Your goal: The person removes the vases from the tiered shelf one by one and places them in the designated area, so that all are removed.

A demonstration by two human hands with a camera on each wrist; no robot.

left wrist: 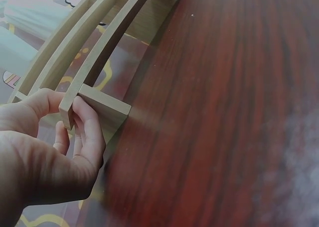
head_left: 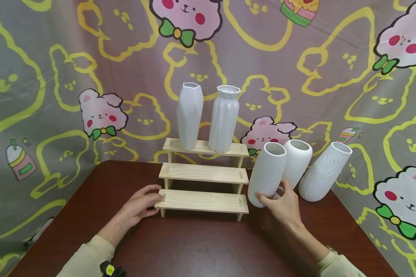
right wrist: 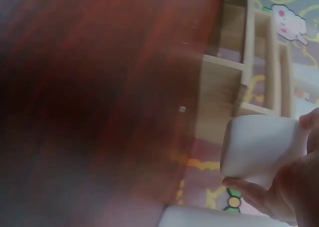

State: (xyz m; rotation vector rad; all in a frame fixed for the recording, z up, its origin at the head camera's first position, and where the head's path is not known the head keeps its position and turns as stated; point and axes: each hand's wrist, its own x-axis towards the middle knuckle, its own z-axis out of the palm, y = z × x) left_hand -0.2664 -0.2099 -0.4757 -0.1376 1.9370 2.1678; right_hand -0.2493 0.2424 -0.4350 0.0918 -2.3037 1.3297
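This place is looking like a small curtained booth, though the views are not revealing whether it is standing in a home or a workplace: cartoon-printed cloth (head_left: 263, 63) is hanging along the far, left and right sides, enclosing a reddish-brown table (head_left: 201, 246)

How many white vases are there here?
5: a faceted vase and a pleated vase on the top shelf; a smooth vase in the right hand; another smooth vase and a textured vase farther right. Others could be hidden behind these.
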